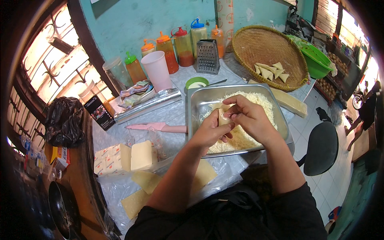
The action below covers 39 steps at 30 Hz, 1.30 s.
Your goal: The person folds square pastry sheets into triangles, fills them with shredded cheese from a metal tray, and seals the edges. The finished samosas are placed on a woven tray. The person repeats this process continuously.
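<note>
While pinched by both hands, pastry wrapper (pixel 222 119) over steel tray (pixel 280 120) of shredded cheese (pixel 256 100).
L hand (pixel 210 132) gripping lower end, R hand (pixel 250 118) closed on top; long axis approx upright, pointing away.

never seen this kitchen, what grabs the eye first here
At centre, the left hand and right hand pinch a pale folded wrapper over a steel tray of shredded cheese. Behind it to the right, a round woven tray holds folded triangles; sauce bottles line the turquoise wall.
</note>
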Each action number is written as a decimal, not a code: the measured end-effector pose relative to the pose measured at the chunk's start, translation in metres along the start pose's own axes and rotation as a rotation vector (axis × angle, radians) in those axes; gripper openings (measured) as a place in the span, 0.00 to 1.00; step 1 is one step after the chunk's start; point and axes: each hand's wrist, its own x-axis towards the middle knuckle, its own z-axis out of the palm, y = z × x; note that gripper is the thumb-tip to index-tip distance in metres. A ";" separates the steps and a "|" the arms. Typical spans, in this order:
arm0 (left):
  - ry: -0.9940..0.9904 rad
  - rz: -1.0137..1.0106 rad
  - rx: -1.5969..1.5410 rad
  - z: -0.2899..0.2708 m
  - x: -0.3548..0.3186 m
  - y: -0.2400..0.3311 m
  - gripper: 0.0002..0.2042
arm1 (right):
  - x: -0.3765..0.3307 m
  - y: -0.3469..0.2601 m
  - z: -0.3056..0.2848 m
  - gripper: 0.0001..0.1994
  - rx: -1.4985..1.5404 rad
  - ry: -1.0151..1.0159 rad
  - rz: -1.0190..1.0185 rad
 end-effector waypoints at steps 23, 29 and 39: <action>-0.166 0.027 -0.188 -0.002 -0.004 0.001 0.22 | -0.001 0.001 -0.010 0.11 -0.062 0.059 -0.099; -0.222 -0.120 -0.173 -0.005 -0.006 0.003 0.23 | -0.010 -0.007 -0.002 0.11 -0.072 0.000 0.022; -0.228 -0.082 -0.196 -0.002 -0.005 0.002 0.19 | -0.008 -0.021 -0.005 0.17 0.137 -0.031 0.168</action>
